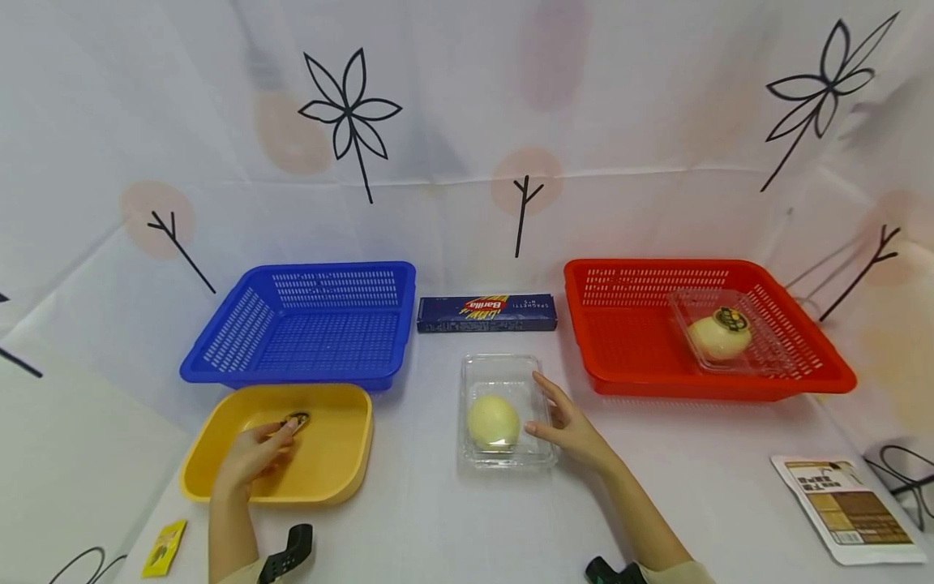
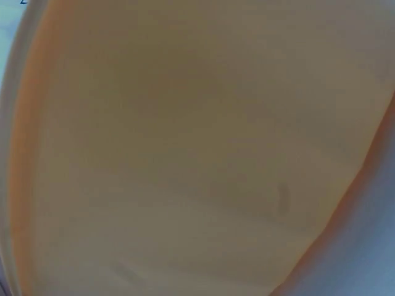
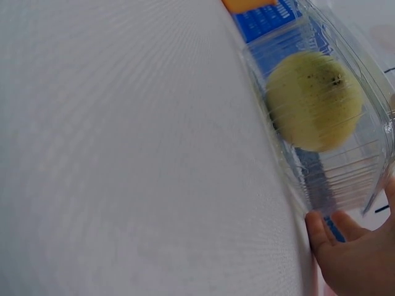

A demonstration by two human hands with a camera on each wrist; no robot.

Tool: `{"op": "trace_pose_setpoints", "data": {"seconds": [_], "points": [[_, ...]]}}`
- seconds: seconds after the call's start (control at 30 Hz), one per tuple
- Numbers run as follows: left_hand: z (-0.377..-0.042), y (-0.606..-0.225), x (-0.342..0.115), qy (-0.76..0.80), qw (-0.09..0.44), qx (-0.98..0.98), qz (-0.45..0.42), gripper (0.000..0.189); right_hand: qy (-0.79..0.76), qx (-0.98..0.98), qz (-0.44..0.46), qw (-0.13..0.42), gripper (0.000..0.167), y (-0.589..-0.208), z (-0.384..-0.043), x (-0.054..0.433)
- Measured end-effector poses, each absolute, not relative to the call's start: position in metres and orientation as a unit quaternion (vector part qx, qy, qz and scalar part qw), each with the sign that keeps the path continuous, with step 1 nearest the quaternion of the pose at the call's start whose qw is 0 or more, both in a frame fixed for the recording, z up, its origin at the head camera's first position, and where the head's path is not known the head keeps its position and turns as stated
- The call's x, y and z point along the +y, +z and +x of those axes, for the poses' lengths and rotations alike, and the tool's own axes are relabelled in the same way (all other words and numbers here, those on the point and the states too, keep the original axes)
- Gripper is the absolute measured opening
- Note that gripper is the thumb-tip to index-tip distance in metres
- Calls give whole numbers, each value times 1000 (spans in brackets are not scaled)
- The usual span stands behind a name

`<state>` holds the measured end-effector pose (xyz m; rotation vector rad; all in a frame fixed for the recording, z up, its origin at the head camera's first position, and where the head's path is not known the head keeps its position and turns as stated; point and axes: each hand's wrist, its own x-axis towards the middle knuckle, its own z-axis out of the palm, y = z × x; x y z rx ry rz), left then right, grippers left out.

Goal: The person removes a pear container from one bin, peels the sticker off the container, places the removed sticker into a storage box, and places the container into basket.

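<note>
My left hand [image 1: 251, 458] reaches into the yellow basin [image 1: 343, 478] and pinches a small dark round sticker [image 1: 302, 418] between thumb and fingertips. The left wrist view is blurred and shows mostly the basin wall [image 2: 185, 154]. In the middle of the table lies a clear plastic box [image 1: 503, 369], its lid down, with a pale yellow round fruit [image 1: 493, 422] inside. My right hand [image 1: 576, 434] touches the right side of this box with its fingers spread. The right wrist view shows the fingertips [image 3: 316, 225] against the box's edge.
A red basket [image 1: 715, 388] at the right holds another clear box with a fruit [image 1: 718, 339] and a dark round label. A blue basket [image 1: 336, 337] stands behind the basin. There are also a spaghetti box [image 1: 486, 315], a white-brown pouch [image 1: 850, 511] and a yellow packet [image 1: 164, 549].
</note>
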<state>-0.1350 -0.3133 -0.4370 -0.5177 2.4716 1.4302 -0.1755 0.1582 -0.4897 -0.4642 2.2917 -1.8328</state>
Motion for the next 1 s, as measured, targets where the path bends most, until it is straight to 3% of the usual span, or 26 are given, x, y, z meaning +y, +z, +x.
{"op": "trace_pose_setpoints", "data": {"seconds": [0.37, 0.63, 1.0], "points": [[-134, -436, -313, 451, 128, 864, -186, 77, -616, 767, -161, 79, 81, -490, -176, 159], [-132, -435, -313, 489, 108, 842, -198, 54, -619, 764, -167, 76, 80, -490, -175, 158], [-133, -436, -311, 448, 146, 861, -190, 68, -617, 766, -161, 79, 80, -489, -175, 158]]}}
